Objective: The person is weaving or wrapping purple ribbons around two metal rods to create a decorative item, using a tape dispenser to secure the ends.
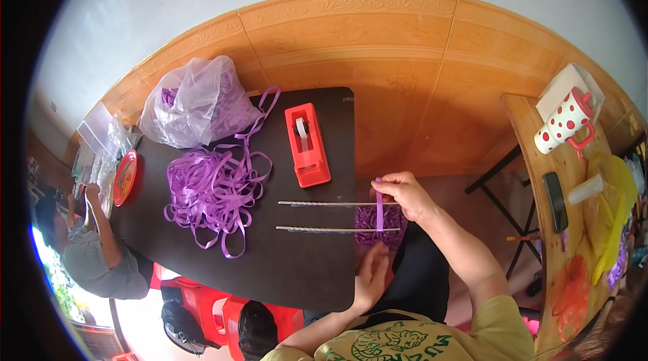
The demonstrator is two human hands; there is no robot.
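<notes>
Purple woven panel already partly built on 2 metal rods at table edge; right hand pinching 1 ribbon strip, left hand open below; big loose ribbon pile still unused.

tape dispenser on table, ribbon pile left, rods right

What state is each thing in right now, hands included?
Right hand: pinching a purple strip, held upright across both rods.
Left hand: open, at the table edge below the strip.
Rods: two, parallel, sticking out over the table edge.
Tape dispenser: upright on the table, untouched.
Ribbon pile: loose, tangled.
Bag: open, ribbon spilling out.
Mug: upright.
</notes>
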